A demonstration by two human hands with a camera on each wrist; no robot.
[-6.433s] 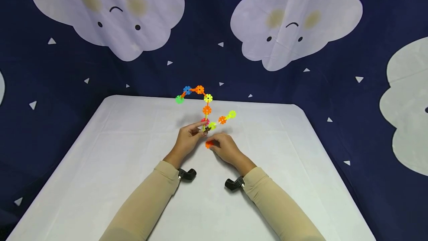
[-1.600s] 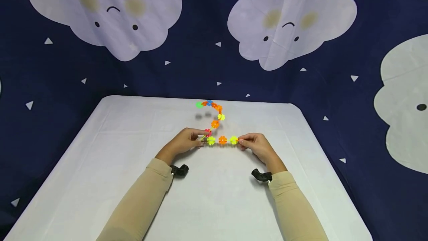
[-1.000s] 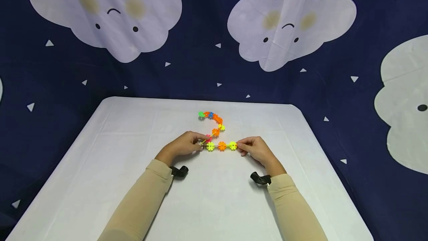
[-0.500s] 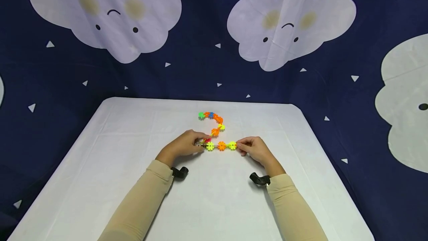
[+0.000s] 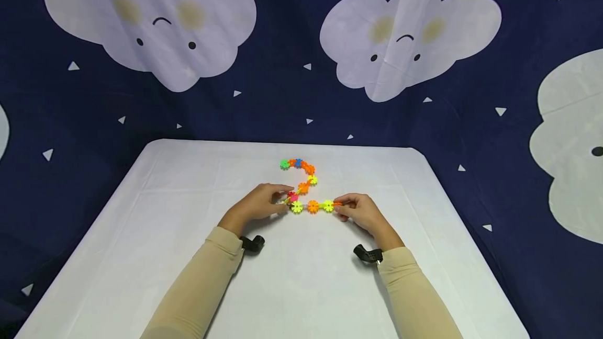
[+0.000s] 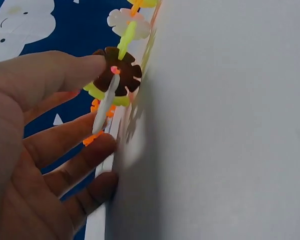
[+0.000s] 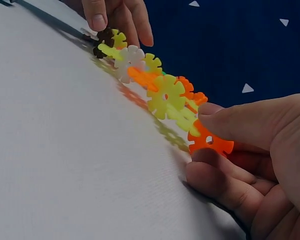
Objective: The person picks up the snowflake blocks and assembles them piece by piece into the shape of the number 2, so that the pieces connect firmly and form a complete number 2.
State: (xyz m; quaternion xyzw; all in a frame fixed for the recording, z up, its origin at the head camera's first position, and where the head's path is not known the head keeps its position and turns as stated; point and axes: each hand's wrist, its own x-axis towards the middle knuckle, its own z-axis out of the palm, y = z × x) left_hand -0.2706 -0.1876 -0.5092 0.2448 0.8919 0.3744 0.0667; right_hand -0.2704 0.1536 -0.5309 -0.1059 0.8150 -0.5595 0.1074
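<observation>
A chain of notched plastic snowflake discs (image 5: 313, 206) lies on the white table, curved like a figure 2. Its green disc (image 5: 285, 164) is at the far left end, and a straight row runs along the near side. At the lower left bend, my left hand (image 5: 259, 203) spreads its fingers; the thumb touches or nearly touches a brown disc (image 6: 129, 72), next to a red disc (image 5: 292, 196). My right hand (image 5: 365, 211) pinches the orange end disc (image 7: 221, 145) between thumb and fingers, beside a yellow disc (image 7: 165, 96). Fingers partly hide both spots.
The white table (image 5: 301, 281) reaches to a dark blue cloth backdrop (image 5: 282, 103) printed with clouds and triangles. Each wrist wears a black camera, such as the left camera (image 5: 253, 244) and the right camera (image 5: 367, 253).
Earlier the hands held the chain raised and the right hand held a separate orange disc. The chain has come down onto the table. Lately the left fingers have spread slightly.
</observation>
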